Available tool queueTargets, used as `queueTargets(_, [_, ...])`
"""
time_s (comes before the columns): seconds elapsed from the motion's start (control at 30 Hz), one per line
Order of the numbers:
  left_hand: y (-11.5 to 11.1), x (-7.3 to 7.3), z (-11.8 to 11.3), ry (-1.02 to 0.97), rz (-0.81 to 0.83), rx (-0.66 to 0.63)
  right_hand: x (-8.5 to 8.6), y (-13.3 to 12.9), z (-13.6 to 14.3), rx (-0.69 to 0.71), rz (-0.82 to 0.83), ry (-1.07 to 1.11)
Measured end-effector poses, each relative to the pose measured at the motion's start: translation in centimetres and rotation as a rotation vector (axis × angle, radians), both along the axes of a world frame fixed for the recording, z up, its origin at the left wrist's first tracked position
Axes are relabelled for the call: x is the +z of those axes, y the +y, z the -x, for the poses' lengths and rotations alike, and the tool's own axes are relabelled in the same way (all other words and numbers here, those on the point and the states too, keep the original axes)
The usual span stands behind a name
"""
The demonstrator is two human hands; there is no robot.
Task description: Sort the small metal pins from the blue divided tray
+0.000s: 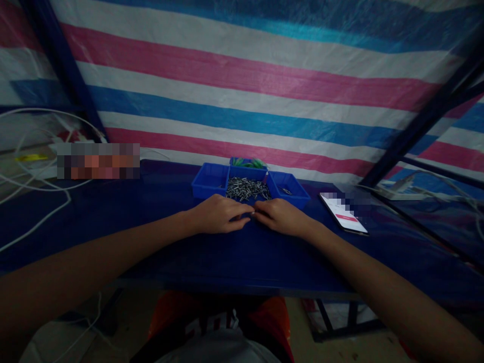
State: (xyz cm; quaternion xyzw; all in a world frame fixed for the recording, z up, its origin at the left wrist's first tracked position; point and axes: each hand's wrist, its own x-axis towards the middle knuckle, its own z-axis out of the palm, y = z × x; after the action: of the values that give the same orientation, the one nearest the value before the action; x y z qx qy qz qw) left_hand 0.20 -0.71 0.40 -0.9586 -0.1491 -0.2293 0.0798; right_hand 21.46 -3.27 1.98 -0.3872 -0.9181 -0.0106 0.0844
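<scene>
My left hand and my right hand meet at the fingertips over the blue table, just in front of a pile of small metal pieces. The fingers of both hands are bent and pressed together around something tiny, too small to make out. To the left of the pile is a blue bin; on its right, another blue bin has a few small metal pieces inside. Behind the pile, a third blue bin holds green items.
A phone with a lit screen lies on the table at the right. White cables loop over the left side. Blue metal posts and a striped sheet stand behind the table.
</scene>
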Motion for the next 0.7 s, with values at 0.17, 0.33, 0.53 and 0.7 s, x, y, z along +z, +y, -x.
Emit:
queueTargets(0.17, [0.54, -0.25, -0.06, -0.025, -0.039, 0.135, 0.26, 0.05, -0.21, -0.063, -0.032, 0.033])
queueTargets(0.33, [0.89, -0.45, -0.04, 0.021, 0.003, 0.201, 0.78, -0.14, -0.32, -0.049, -0.063, 0.081])
queueTargets(0.53, [0.88, -0.57, -0.08, 0.106, 0.027, 0.193, 0.79, -0.58, -0.19, 0.068, -0.096, 0.085])
queueTargets(0.7, [0.98, -0.61, -0.04, 0.12, 0.024, 0.193, 0.72, -0.76, -0.1, 0.084, -0.127, 0.089])
